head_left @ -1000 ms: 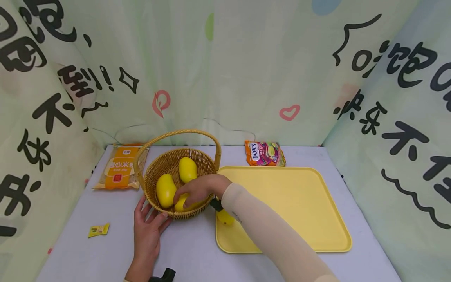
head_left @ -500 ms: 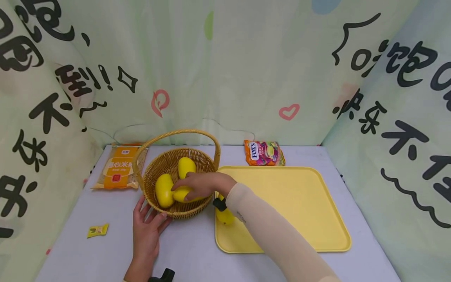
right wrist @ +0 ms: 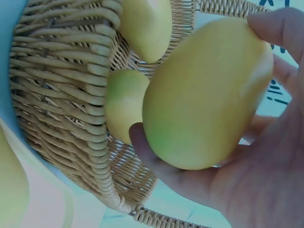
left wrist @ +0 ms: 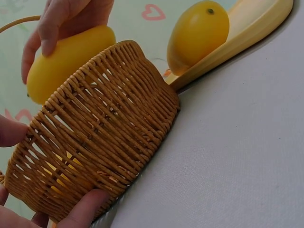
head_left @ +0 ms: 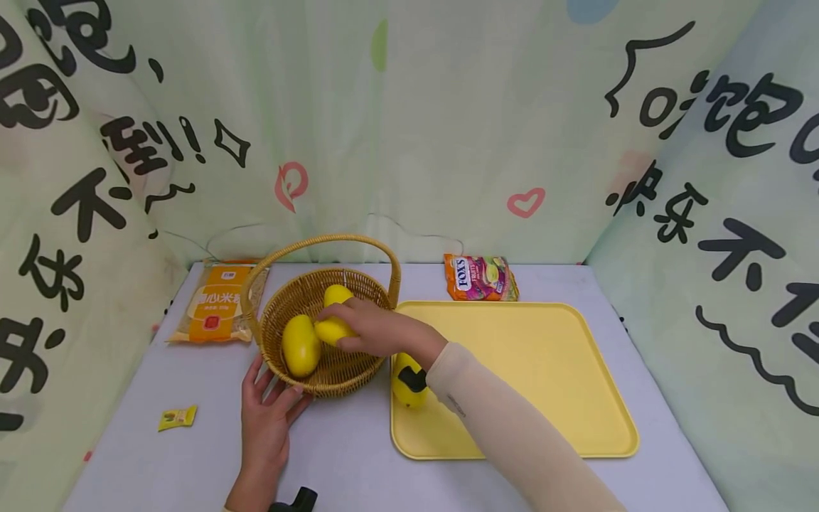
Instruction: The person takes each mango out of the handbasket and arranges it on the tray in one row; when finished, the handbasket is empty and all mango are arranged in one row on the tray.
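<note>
A yellow mango [right wrist: 204,95] is held in my right hand [head_left: 380,327], its thumb and fingers curled round it. In the left wrist view this mango [left wrist: 71,59] is just above the rim of a wicker basket [head_left: 339,387]. Two other mangoes lie inside the basket: one on the left [head_left: 301,346] and one behind [head_left: 337,294], partly covered by my right hand. My left hand [head_left: 265,419] rests spread against the basket's near left wall, fingertips touching the weave.
A yellow tray [head_left: 525,384] stands right of the basket, with a mango [head_left: 407,391] at its left edge. Behind are a FOX'S candy bag [head_left: 481,279] and an orange-labelled food bag [head_left: 217,302]. A small yellow wrapped candy [head_left: 177,418] lies front left. The basket's handle [head_left: 326,240] arches up.
My right hand has risen and shifted right and back inside the basket, lifting the mango it grips off the basket's bottom. My left hand and the basket stay almost still.
</note>
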Demonstrator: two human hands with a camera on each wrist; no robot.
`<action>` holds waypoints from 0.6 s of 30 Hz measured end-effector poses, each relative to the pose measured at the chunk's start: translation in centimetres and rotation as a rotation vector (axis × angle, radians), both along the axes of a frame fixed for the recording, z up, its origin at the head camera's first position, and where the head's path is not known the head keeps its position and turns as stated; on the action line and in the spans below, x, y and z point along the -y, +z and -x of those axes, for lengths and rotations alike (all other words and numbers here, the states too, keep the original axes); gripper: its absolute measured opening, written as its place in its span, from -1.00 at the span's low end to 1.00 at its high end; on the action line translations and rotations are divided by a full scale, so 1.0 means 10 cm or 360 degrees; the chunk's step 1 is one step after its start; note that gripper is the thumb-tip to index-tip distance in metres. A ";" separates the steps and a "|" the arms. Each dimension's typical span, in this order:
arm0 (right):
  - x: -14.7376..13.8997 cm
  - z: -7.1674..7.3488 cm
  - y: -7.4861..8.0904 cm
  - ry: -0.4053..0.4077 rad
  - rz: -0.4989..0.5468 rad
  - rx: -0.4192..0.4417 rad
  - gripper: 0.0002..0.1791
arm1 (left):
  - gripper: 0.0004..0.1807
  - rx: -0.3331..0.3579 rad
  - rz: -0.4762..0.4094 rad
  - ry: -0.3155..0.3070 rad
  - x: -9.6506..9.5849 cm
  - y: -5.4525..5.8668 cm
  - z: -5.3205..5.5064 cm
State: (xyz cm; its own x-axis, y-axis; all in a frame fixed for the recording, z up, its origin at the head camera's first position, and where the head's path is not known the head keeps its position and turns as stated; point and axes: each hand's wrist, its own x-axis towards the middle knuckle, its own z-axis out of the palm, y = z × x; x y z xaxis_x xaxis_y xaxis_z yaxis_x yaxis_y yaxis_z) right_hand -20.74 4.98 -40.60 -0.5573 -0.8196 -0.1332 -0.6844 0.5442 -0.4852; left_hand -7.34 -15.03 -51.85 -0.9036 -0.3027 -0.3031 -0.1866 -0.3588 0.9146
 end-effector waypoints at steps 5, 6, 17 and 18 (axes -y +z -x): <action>-0.10 -0.09 0.02 -0.0045 0.0129 -0.0074 -0.39 | 0.05 0.0008 -0.0009 0.0006 0.00 -0.01 0.01; -0.12 -0.11 0.03 -0.0064 0.0150 -0.0074 -0.38 | 0.05 0.0009 -0.0007 0.0006 0.00 -0.01 0.01; -0.52 -0.27 0.10 -0.0383 0.0362 -0.0026 -0.38 | 0.09 0.0006 0.0006 0.0033 -0.01 -0.01 0.01; -0.57 -0.28 0.10 -0.0412 0.0382 -0.0019 -0.36 | 0.10 0.0008 0.0007 0.0034 -0.01 -0.01 0.01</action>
State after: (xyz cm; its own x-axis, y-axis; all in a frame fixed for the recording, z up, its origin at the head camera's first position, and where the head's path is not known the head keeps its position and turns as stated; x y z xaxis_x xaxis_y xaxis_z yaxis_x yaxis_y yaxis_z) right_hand -17.98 10.64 -39.56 -0.7510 -0.6582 0.0538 -0.5450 0.5717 -0.6133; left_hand -7.48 -14.93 -51.97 -0.8953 -0.3234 -0.3063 -0.1835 -0.3588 0.9152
